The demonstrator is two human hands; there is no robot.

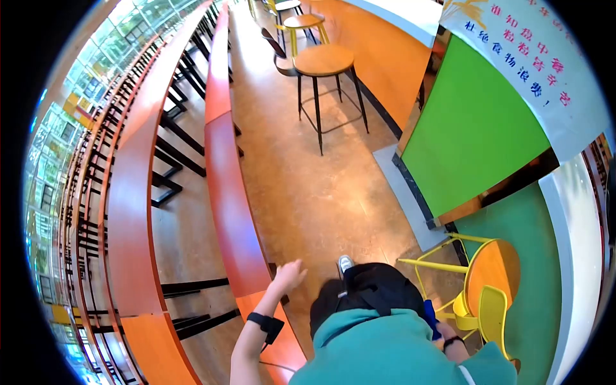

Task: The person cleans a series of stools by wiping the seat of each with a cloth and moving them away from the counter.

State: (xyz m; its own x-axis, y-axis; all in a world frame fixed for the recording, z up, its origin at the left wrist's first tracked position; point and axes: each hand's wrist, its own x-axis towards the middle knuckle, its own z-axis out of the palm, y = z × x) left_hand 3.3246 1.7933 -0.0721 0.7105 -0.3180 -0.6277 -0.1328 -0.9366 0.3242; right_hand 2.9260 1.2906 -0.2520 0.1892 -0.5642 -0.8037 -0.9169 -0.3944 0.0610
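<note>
My left hand (290, 277) hangs above the edge of the red bench (234, 186), its fingers loosely curled, with nothing visible in them. A black band with a small dark box (266, 326) sits on that forearm. Low on my right side, my right hand (445, 335) is partly hidden by my green shirt (369, 346). It is closed on a blue cloth-like thing (431, 317), whose exact kind I cannot make out. The yellow chair (493, 314) is just to the right of that hand.
A long table (136, 212) runs along the left, with more rows beyond. Ahead, a round-seated stool (324, 59) stands on the brown floor (321, 199). On the right are a green panel (471, 128) and a white poster (532, 58). One shoe (345, 263) shows below me.
</note>
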